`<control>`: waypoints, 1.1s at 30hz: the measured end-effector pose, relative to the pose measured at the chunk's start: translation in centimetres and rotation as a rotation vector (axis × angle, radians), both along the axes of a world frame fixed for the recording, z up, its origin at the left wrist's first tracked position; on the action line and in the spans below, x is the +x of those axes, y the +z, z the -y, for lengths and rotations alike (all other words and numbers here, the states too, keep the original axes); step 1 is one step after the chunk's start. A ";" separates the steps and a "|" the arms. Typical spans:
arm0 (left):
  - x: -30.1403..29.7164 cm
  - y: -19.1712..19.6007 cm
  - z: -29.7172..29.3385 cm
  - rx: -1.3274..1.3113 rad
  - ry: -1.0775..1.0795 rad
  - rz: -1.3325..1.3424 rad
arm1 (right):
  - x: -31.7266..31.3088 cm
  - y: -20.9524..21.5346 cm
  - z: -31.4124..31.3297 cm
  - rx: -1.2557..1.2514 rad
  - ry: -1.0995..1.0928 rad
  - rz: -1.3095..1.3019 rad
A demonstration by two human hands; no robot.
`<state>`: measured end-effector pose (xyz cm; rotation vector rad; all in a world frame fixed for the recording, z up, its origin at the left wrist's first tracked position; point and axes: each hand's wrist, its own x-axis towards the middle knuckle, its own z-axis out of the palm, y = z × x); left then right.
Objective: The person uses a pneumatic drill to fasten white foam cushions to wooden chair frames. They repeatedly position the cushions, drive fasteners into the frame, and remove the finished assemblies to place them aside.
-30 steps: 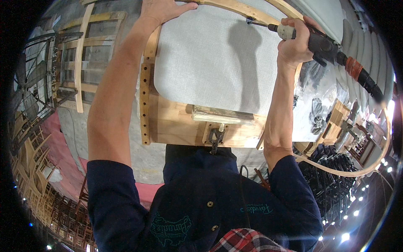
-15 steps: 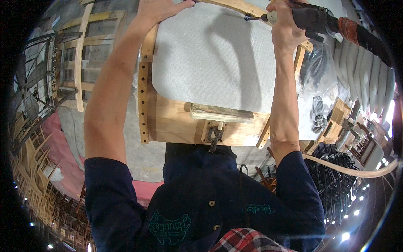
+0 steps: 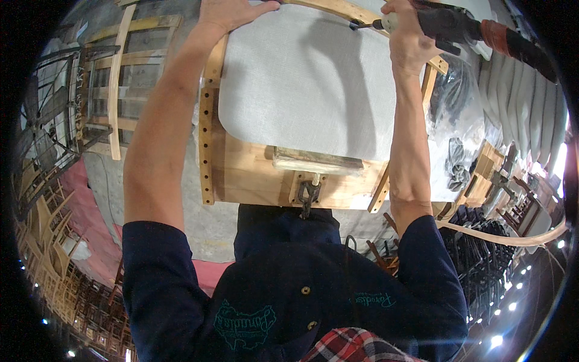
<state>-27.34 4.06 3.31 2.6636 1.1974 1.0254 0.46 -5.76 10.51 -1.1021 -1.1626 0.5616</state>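
A pale grey fabric-covered pad (image 3: pixel 301 78) with rounded corners lies against a light wooden frame, whose curved rail (image 3: pixel 335 8) runs along its far edge. My left hand (image 3: pixel 232 13) rests at the far left corner, thumb stretched along the rail; its other fingertips run out of view. My right hand (image 3: pixel 410 39) is wrapped round a dark power drill (image 3: pixel 443 27) at the far right. The drill's long bit points left, its dark tip (image 3: pixel 354 26) at the pad's far edge beside the rail. Whether a screw is there is too small to tell.
Under the pad is a wooden work board (image 3: pixel 241 172) with a wooden block (image 3: pixel 316 161) and a metal latch (image 3: pixel 307 192) at its near edge. Slatted wood (image 3: pixel 114 84) stands left, clear plastic wrap (image 3: pixel 455 102) and stacked grey pads (image 3: pixel 525 102) right, dark stacked frames (image 3: pixel 476 259) lower right.
The drill's rear end has shifted slightly up and away, and my arms have moved a little. The bit tip and my left hand stay at nearly the same places.
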 end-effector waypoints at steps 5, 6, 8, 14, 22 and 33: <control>0.1 0.0 -0.1 0.029 -0.011 0.007 | 0.1 -0.5 -0.3 -0.032 -0.043 0.032; 0.0 0.0 -0.1 0.021 -0.013 0.003 | 0.0 -0.1 -0.1 -0.048 -0.035 -0.007; 0.1 0.0 0.0 0.004 -0.009 0.001 | -0.2 0.8 0.2 -0.079 -0.023 -0.081; 0.1 0.4 0.3 0.021 0.002 0.004 | 6.5 5.3 3.9 0.244 -0.452 1.081; 0.4 0.3 0.3 -0.007 0.033 -0.042 | 14.3 0.6 6.3 0.115 -0.588 0.570; 0.5 0.7 0.7 -0.056 0.068 -0.068 | 15.3 -2.0 6.2 0.119 -0.579 0.640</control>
